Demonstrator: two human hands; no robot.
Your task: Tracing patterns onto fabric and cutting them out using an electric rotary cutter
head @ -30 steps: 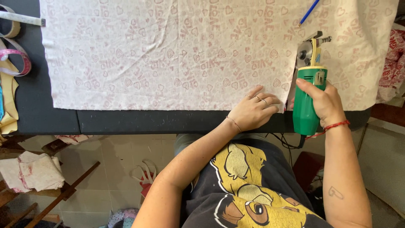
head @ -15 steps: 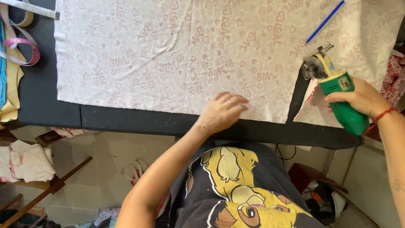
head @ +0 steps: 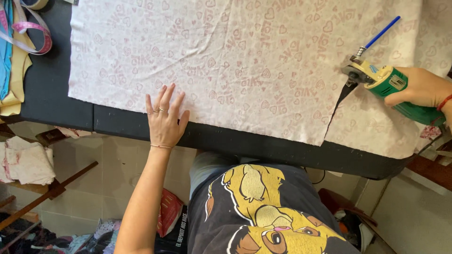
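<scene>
Fabric [head: 245, 66], pale with a faint pink heart print, lies spread flat over the dark tabletop [head: 52, 101], its near edge running roughly parallel to the tabletop's front edge just ahead of me. My right hand [head: 416, 87] has its grip closed around the green body of an electric rotary cutter [head: 376, 80], whose yellow-and-metal head sits at the far end of a slit in the cloth. That slit [head: 335, 110] runs from the near edge of the fabric slantwise away from me, so the cutter's long axis lies across the line of the slit rather than along it, with the handle trailing off to my right. A blue pen [head: 382, 32] rests on the fabric just beyond the cutter's head, touching or nearly touching it; I cannot tell which. My left hand [head: 163, 120] lies flat with fingers spread wide, holding nothing, palm pressing the fabric's near edge where it meets the bare tabletop, well apart from the slit and to its left. So the right hand is the one at the cut, the left the one pinning cloth. At the far left of the tabletop a pink measuring tape [head: 33, 33] loops beside folded yellow and blue cloth [head: 9, 70], clear of the spread piece.
</scene>
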